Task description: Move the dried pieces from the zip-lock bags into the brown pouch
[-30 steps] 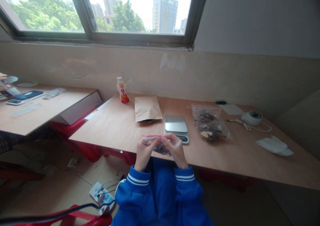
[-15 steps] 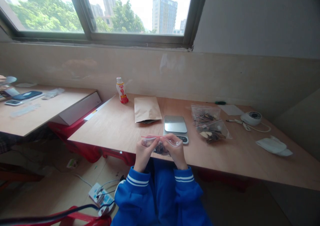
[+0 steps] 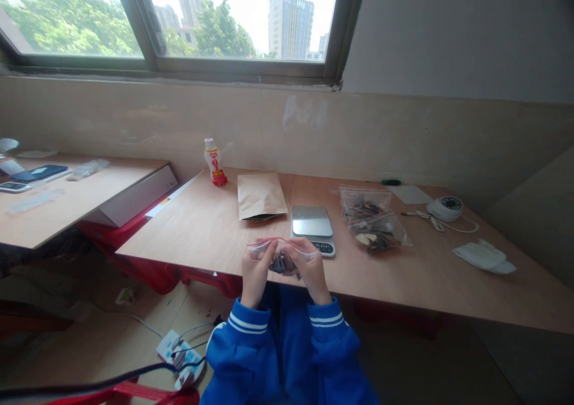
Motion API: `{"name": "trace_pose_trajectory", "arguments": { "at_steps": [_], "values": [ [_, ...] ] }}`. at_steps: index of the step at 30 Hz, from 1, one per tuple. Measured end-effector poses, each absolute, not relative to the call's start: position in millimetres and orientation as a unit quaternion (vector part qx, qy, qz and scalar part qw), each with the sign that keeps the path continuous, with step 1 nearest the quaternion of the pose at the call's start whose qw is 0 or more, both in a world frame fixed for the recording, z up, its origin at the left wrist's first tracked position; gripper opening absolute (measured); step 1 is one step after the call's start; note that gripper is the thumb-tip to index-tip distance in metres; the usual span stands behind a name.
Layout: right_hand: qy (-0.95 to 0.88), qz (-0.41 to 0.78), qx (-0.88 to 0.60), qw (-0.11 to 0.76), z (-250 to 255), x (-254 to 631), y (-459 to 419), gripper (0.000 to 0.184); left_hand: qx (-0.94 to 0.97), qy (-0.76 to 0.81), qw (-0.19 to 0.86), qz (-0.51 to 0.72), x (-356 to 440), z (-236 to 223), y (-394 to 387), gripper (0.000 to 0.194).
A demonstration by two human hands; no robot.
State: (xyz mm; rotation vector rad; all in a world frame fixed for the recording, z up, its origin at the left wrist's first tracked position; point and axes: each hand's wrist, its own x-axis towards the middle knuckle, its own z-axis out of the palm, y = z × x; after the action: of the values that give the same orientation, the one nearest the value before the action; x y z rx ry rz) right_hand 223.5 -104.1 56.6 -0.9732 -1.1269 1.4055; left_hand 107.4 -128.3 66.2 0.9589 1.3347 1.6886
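On the wooden table (image 3: 192,240), a scale (image 3: 313,225) sits just beyond the hands, between a kraft envelope (image 3: 261,195) to its left and two filled zip bags (image 3: 372,219) to its right. Over the table's front edge, the left hand (image 3: 255,274) and right hand (image 3: 313,267) each pinch one side of a small zip bag (image 3: 281,252) near its red seal. The bag hangs between them, with dark pieces (image 3: 281,265) gathered at its bottom.
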Motion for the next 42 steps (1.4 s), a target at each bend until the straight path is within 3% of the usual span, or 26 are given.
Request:
{"name": "trace_pose_trajectory", "arguments": {
  "at_steps": [11, 18, 24, 29, 33, 37, 42],
  "values": [
    [-0.502, 0.484, -0.431, 0.572, 60.2, 233.8, -106.8, 0.033, 0.329, 0.496, 0.435, 0.676, 108.1, 53.5, -122.0, 0.051],
    [-0.522, 0.527, -0.384, 0.55, 49.3, 250.3, -105.0, 0.051, 0.27, 0.511, 0.412, 0.704, 105.6, 50.7, -115.9, 0.053],
    [-0.52, 0.486, -0.406, 0.573, 45.2, 261.5, -105.8, 0.052, 0.279, 0.499, 0.436, 0.695, 114.3, 63.0, -114.8, 0.057],
    [-0.549, 0.518, -0.359, 0.549, 42.1, 273.4, -106.4, 0.06, 0.237, 0.47, 0.456, 0.717, 121.1, 61.5, -107.9, 0.054],
    [-0.584, 0.482, -0.386, 0.528, 36.1, 283.1, -105.4, 0.041, 0.233, 0.464, 0.494, 0.698, 125.0, 59.7, -102.0, 0.053],
    [-0.54, 0.432, -0.434, 0.577, 32.9, 293.3, -104.8, 0.029, 0.297, 0.434, 0.551, 0.648, 131.7, 59.5, -98.4, 0.059],
    [-0.421, 0.357, -0.497, 0.669, 32.3, 322.7, -100.8, 0.036, 0.399, 0.425, 0.524, 0.62, 128.6, 58.6, -93.8, 0.059]
  ]
}}
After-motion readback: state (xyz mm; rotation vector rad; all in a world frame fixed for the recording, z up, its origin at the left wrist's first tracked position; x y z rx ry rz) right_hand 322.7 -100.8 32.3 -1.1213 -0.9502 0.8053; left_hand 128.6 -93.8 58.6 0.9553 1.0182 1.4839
